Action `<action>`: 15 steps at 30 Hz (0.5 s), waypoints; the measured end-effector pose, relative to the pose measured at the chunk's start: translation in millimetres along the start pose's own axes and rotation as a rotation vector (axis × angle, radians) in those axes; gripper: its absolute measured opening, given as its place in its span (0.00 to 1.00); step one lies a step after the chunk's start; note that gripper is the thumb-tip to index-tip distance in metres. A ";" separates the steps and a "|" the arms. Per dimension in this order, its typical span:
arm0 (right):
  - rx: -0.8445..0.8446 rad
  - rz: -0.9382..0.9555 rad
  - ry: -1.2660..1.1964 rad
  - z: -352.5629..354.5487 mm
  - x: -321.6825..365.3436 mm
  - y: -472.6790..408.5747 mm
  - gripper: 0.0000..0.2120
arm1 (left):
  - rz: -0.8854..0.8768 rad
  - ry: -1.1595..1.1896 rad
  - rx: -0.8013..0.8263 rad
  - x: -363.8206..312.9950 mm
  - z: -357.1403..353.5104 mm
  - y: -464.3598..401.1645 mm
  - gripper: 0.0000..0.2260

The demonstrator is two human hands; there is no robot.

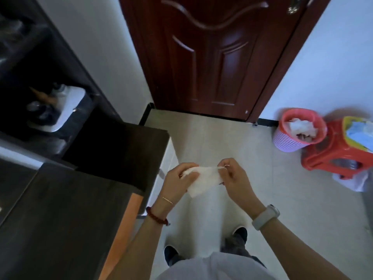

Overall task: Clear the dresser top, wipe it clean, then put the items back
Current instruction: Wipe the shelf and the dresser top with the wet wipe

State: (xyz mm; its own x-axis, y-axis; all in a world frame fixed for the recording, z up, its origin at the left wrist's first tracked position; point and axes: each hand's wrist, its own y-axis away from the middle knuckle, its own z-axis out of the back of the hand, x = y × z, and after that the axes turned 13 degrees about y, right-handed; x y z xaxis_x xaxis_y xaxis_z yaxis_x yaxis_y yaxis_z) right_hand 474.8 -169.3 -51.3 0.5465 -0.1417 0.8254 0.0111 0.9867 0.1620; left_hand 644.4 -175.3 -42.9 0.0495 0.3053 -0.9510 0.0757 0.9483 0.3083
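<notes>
i hold a white wipe (201, 179) stretched between both hands above the pale tiled floor (201, 138), just right of the dark wooden dresser top (113, 150). my left hand (179, 183) is closed on the wipe's left end, thumb pressed over the bunched edge, and my right hand (234, 176) pinches the right end between thumb and fingertips, so the sheet sags a little between them, a loose corner hanging down near my left palm. a thin gold bracelet (168, 200) and a dark red bead bracelet (157, 216) sit on my left wrist, a white watch (266, 216) on my right.

the dresser top's near right corner lies to the left of my left hand, its surface dark and bare there. farther left, in a dark recess, a white tray (66, 110) holds some blurred items i cannot make out. straight ahead at the far side stands a closed reddish-brown door (214, 57). far right, a pink waste basket (296, 130) filled with crumpled white tissue stands beside a red plastic stool (335, 154). my dark shoes (170, 254) show on the floor below my arms.
</notes>
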 end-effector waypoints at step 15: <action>-0.159 -0.376 -0.617 250.8 -160.9 -51.7 0.10 | -0.236 -0.329 0.306 -51.3 -329.3 -124.0 0.18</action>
State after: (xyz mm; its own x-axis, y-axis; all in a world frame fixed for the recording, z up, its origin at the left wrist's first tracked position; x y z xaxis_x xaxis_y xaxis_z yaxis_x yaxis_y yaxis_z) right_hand 176.3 -217.5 -56.9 -0.0881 -0.4448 0.8913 0.2511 0.8559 0.4520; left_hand 304.5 -279.8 -40.2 0.3029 -0.0044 -0.9530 0.4086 0.9040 0.1257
